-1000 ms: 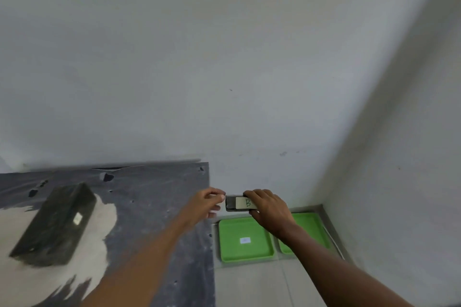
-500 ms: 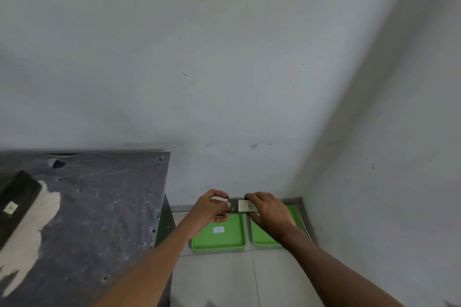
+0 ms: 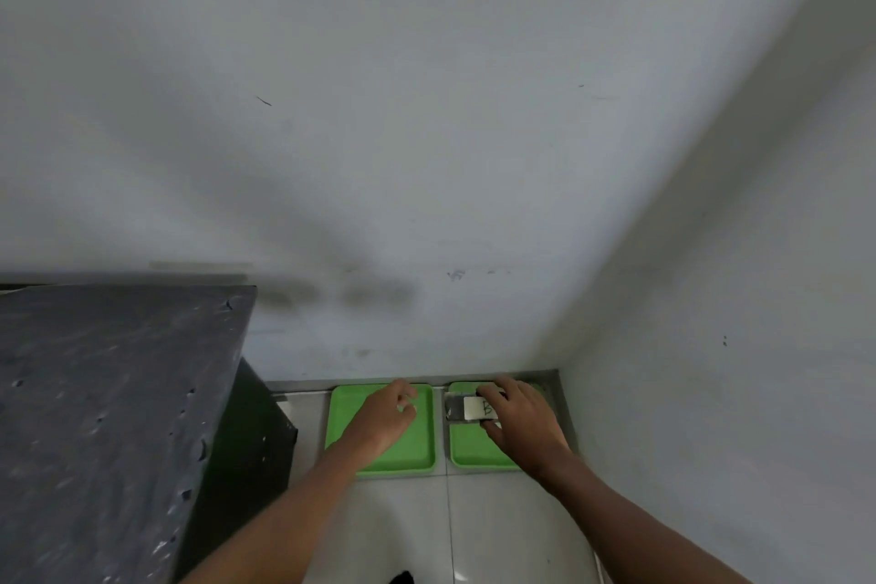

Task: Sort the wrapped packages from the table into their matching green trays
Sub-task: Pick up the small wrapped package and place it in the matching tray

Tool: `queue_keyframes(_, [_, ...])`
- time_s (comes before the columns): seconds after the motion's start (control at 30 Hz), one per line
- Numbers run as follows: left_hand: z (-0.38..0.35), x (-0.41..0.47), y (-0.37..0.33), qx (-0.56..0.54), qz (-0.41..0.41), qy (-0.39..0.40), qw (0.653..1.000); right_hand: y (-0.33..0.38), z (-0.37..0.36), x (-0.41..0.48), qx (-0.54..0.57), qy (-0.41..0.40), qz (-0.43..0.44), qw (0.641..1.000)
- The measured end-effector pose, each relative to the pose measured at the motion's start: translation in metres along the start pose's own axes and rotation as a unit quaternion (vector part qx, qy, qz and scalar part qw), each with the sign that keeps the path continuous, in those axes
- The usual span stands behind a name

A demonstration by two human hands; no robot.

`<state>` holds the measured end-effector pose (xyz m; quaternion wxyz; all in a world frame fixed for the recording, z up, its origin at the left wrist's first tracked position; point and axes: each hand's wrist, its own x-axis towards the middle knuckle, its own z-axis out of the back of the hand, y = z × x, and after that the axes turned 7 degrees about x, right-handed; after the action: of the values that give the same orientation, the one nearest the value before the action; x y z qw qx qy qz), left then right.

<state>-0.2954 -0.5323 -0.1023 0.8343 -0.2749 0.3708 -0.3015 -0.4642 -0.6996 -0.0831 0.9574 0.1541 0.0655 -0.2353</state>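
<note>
Two green trays lie side by side on the tiled floor by the wall. My right hand [image 3: 519, 424] grips a small dark wrapped package [image 3: 467, 410] with a white label, low over the far left part of the right tray [image 3: 469, 453]. Whether the package touches the tray I cannot tell. My left hand [image 3: 386, 417] hovers over the left tray [image 3: 417, 455], fingers loosely apart, holding nothing, and it hides the tray's middle.
A dark grey table [image 3: 109, 403] fills the left, its right edge close to the left tray. Two white walls meet in a corner just behind and right of the trays. Pale floor tiles [image 3: 474, 526] lie in front of the trays.
Both hands came down from in front of the wall to the trays. My left hand let go of the package, which my right hand alone carried to the right tray. The view swung right.
</note>
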Motion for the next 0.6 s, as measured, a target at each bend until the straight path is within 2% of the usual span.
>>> queue_keyframes(0.13, [-0.037,0.035,0.017,0.076,-0.009,0.025,0.997,-0.036,-0.032,0.023,-0.002,0.036,-0.002,0.999])
queue_keyframes(0.27, [-0.087,0.078,0.046,0.121,-0.019,0.025,0.992,-0.082,-0.087,0.043,0.015,0.035,0.0,0.999])
queue_keyframes(0.6, [-0.246,0.227,0.175,0.178,-0.076,-0.003,0.981,-0.214,-0.331,0.11,-0.021,0.001,-0.01,1.0])
